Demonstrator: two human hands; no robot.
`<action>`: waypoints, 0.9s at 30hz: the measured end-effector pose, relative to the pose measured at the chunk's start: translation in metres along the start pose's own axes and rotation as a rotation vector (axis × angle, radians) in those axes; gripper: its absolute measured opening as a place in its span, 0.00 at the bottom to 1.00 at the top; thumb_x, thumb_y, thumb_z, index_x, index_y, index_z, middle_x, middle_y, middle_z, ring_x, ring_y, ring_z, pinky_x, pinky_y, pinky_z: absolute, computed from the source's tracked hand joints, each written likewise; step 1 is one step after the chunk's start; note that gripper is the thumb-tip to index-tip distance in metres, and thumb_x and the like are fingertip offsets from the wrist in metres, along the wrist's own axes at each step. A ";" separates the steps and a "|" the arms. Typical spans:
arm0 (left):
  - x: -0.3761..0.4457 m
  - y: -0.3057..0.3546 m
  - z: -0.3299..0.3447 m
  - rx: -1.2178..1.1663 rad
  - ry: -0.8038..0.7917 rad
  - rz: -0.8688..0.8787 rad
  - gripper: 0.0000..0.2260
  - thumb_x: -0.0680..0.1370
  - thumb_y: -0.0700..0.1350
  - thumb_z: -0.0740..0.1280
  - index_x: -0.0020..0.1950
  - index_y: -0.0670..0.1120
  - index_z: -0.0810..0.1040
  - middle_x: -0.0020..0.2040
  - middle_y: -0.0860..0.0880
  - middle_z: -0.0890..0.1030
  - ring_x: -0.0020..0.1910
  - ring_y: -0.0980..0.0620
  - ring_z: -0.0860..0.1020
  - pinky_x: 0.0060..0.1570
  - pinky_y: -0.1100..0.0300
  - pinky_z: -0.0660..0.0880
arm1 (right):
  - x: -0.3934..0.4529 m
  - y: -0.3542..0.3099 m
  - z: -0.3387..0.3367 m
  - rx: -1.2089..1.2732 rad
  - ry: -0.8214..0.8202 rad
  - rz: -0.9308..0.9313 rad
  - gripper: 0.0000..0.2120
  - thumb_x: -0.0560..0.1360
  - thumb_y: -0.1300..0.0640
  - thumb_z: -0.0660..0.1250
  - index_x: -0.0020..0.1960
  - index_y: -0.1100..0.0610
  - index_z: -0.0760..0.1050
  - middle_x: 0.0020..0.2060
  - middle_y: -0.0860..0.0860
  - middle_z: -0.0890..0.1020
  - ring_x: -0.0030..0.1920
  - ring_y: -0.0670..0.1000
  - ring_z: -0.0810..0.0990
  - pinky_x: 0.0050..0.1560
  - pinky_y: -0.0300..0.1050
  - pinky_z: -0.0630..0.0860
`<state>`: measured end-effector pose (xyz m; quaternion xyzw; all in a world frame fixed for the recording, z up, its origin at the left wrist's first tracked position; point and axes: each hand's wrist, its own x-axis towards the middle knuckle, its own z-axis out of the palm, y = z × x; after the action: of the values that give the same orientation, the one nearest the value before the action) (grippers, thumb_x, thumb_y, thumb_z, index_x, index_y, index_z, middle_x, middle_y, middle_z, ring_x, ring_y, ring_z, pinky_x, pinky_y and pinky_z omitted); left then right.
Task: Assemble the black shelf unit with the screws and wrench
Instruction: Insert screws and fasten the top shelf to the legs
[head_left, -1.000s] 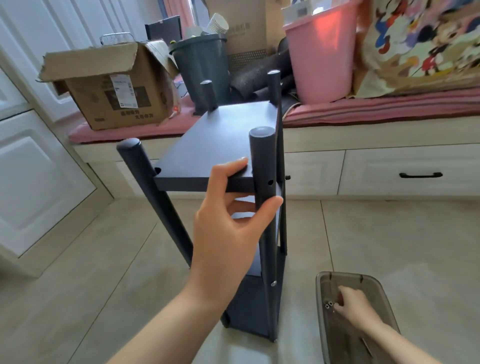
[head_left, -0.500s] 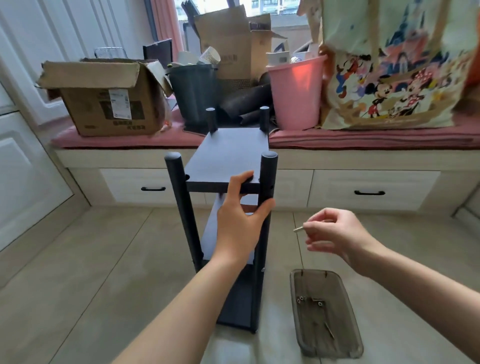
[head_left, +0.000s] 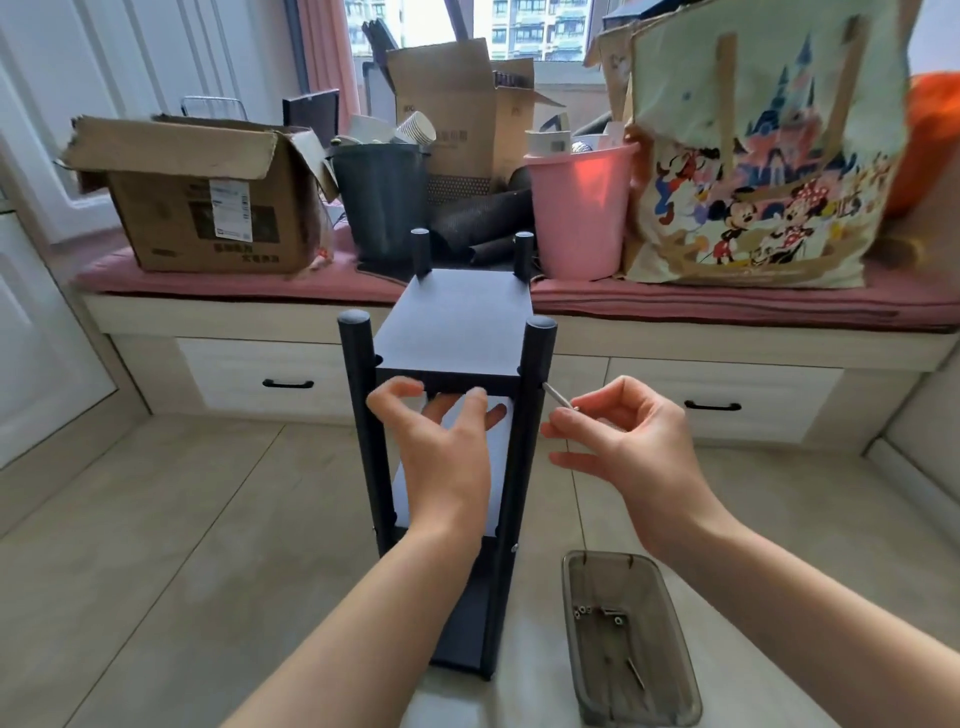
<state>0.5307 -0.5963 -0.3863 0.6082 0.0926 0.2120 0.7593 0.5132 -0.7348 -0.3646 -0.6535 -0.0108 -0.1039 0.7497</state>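
Our right hand (head_left: 618, 441) pinches 1 slim silver screw (head_left: 557, 396), its long axis slanting up-left, tip at the near-right post's hole in the black 4-post shelf unit (head_left: 457, 322) standing on the floor. Our left hand (head_left: 441, 447) cups the top board's front edge, fingers (head_left: 397, 391) curled. The grey plastic tray (head_left: 670, 691) holds roughly 4 more fasteners.

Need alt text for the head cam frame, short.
A person's right hand pinches a screw with its tip at the front right post of a black shelf unit, while the left hand grips the front edge of its top shelf. A grey tray with more screws lies on the floor.
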 end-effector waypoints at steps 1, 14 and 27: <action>0.000 0.000 0.000 -0.017 0.054 -0.066 0.17 0.78 0.47 0.70 0.49 0.60 0.61 0.52 0.49 0.77 0.48 0.51 0.81 0.44 0.58 0.75 | 0.000 0.002 0.000 -0.012 -0.009 -0.009 0.09 0.71 0.66 0.75 0.41 0.62 0.74 0.38 0.59 0.85 0.42 0.56 0.87 0.36 0.44 0.82; 0.012 -0.003 0.024 -0.263 -0.196 -0.354 0.17 0.78 0.52 0.70 0.59 0.41 0.80 0.51 0.43 0.86 0.53 0.43 0.84 0.60 0.48 0.78 | 0.005 0.004 -0.001 -0.106 -0.046 -0.104 0.09 0.70 0.67 0.76 0.41 0.65 0.75 0.36 0.58 0.85 0.38 0.54 0.86 0.34 0.43 0.81; 0.017 -0.006 0.015 -0.310 -0.320 -0.331 0.18 0.80 0.51 0.68 0.62 0.39 0.79 0.51 0.43 0.86 0.52 0.47 0.85 0.56 0.56 0.78 | 0.019 0.007 0.002 -0.339 -0.031 -0.303 0.08 0.71 0.65 0.76 0.40 0.58 0.77 0.34 0.54 0.84 0.37 0.52 0.85 0.38 0.44 0.82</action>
<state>0.5530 -0.6032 -0.3864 0.4872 0.0362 -0.0022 0.8726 0.5335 -0.7345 -0.3684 -0.7624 -0.1029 -0.2054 0.6050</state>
